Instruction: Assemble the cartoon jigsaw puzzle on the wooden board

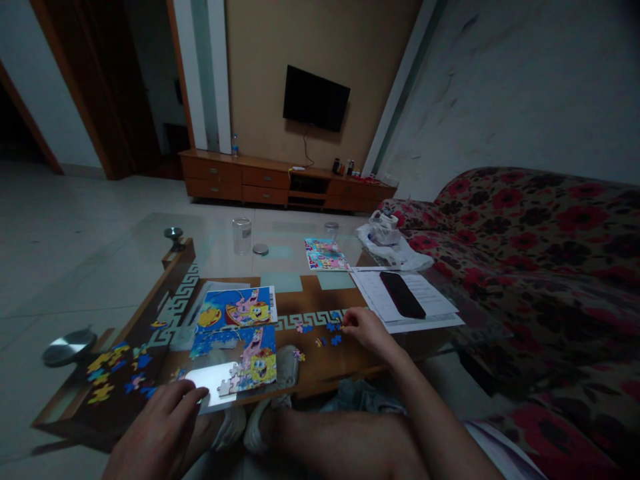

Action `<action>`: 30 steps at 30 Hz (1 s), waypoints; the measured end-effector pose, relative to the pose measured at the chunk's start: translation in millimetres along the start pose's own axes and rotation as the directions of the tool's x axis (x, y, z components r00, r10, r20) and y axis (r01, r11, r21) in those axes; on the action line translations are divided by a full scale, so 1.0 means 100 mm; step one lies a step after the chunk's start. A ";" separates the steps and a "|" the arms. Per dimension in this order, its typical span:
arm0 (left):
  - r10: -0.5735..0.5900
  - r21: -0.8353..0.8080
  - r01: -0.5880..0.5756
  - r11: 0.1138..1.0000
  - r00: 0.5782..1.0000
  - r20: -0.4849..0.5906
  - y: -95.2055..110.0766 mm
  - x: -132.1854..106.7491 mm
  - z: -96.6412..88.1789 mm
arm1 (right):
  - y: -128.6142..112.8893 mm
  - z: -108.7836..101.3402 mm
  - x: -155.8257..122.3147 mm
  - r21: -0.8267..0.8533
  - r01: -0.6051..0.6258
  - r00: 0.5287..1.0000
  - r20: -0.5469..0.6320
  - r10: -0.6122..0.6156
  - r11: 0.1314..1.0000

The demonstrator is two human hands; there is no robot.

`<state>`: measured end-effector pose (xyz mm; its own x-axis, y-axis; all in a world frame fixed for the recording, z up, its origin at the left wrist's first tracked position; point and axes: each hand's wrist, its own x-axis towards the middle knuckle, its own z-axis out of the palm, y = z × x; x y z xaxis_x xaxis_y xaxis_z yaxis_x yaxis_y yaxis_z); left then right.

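Blue jigsaw pieces (pixel 333 337) lie just under the fingertips of the person's right hand (pixel 367 331). Its fingers are curled and pressed together, and from here I cannot tell whether they pinch a piece. The left hand (pixel 155 433) sits at the near edge of the table, its fingers slightly spread, with the tips on or just over a glossy white board (pixel 210 383). That hand holds nothing I can see.

On the board lies the partly built SpongeBob and Patrick jigsaw (pixel 247 360), with its bare area nearest the left hand. Directly beyond it is a matching picture sheet (pixel 235 308). More loose yellow and blue pieces (pixel 115 373) are scattered across the dark table corner to the left. The wooden tabletop (pixel 330 360) has a pale key-pattern border and sits beneath a glass top (pixel 280 247).

Farther along the glass stand a clear jar (pixel 242 235) and its round lid (pixel 261 249), beside a small colourful puzzle picture (pixel 325 254). To the right, a black phone (pixel 401 295) rests on white papers (pixel 405 300), near a crumpled plastic bag (pixel 385 241). A red-flowered sofa (pixel 525 267) runs along the right side. Against the far wall, a wall-mounted television (pixel 316 98) hangs above a wooden cabinet (pixel 285 181).
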<state>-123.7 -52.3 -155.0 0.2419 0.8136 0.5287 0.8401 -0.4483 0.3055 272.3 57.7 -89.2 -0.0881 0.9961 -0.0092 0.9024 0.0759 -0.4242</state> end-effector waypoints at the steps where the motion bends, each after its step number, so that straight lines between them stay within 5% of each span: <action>1: 0.008 0.003 -0.008 1.000 1.000 -0.011 0.02 0.02 -0.01 | 0.00 0.00 0.00 0.006 0.000 1.000 0.007 -0.001 1.000; 10: 0.067 -0.020 -0.066 0.998 0.998 0.022 0.11 0.14 -0.22 | -0.04 0.06 0.10 -0.034 0.026 0.995 -0.094 -0.029 0.999; 19: -0.107 -0.009 0.109 0.994 0.982 0.157 0.11 0.07 -0.11 | -0.13 0.18 0.23 -0.094 -0.018 0.990 -0.144 0.005 0.995; 25: -0.210 0.024 0.212 0.977 0.942 0.262 0.24 0.15 -0.16 | 0.11 0.23 0.39 0.013 0.104 0.989 -0.104 -0.102 0.994; 30: -0.243 -0.106 0.270 0.957 0.946 0.216 0.26 0.16 -0.28 | 0.29 0.33 0.51 0.045 0.106 0.993 -0.064 -0.103 0.993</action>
<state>-111.7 -61.1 -116.3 0.1292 0.9583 0.2549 0.8181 -0.2483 0.5188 280.6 109.1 -131.6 -0.1537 0.9838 0.0925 0.8682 0.1791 -0.4627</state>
